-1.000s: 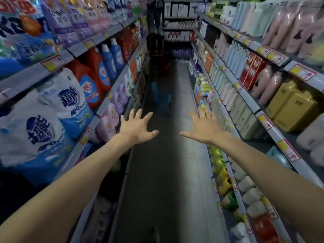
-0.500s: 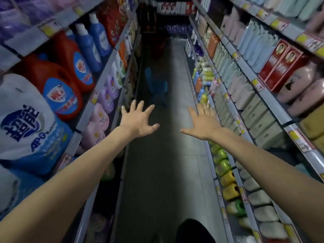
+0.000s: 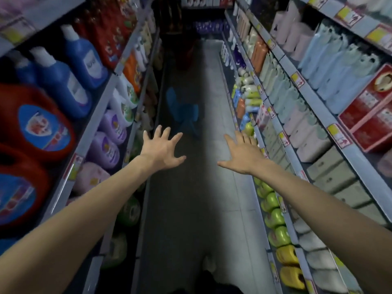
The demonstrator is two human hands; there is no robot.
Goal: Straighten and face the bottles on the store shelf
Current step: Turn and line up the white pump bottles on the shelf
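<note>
Fingers [image 3: 158,132] stay spread on left hand [image 3: 162,152] and right hand [image 3: 244,157], empty; bottles [image 3: 61,81] seemingly closer.

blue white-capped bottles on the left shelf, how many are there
3, in a row on the left shelf past the red jugs: far blue bottle, middle blue bottle, near blue bottle, partly hidden. Others may stand behind.

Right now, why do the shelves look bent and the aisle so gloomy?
Head view: the wide-angle lens bows the shelf rails outward; the floor is dimly lit, darkest beside the left shelving; the red jugs at the left edge are softly blurred, while the left hand and right hand, spread open above the aisle, look fairly sharp.
</note>
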